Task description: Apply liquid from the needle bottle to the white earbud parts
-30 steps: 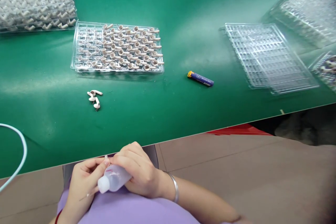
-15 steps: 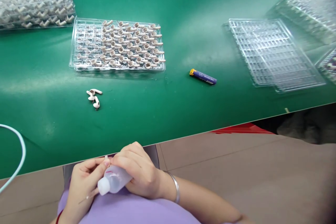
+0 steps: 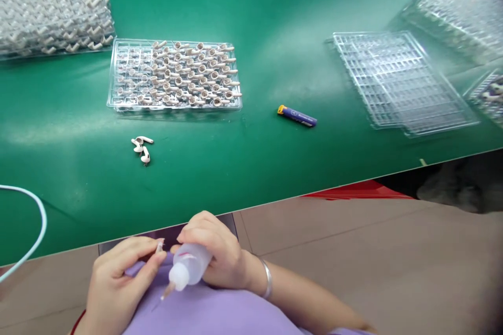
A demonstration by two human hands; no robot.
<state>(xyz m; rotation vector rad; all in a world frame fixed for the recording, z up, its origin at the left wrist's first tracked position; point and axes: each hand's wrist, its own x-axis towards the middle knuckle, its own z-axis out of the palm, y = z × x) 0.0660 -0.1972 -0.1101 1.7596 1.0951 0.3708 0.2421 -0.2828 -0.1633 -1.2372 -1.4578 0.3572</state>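
Observation:
Between the thumb and fingertips of my left hand (image 3: 123, 272) is a small white earbud part (image 3: 159, 247), mostly hidden by the fingers. My right hand (image 3: 218, 256) is wrapped round a translucent plastic squeeze bottle (image 3: 190, 264). The bottle tilts down to the left, and its thin needle tip (image 3: 163, 297) points away from the earbud part. Both hands are over my lap, just below the table edge. On the table ahead lie a few loose white earbud shells (image 3: 143, 149), with thin wires showing.
A clear tray (image 3: 112, 89) partly filled with earbud shells stands behind the loose ones. Stacked filled trays (image 3: 55, 15) sit at the back left. A blue lighter (image 3: 298, 116) with a yellow top, clear trays (image 3: 404, 84) and a white cable (image 3: 41, 220) lie on the green table.
My hands have moved apart. The bottle has shifted right, away from my left fingers, and the earbud part shows more at the left fingertips. The head view has shifted slightly.

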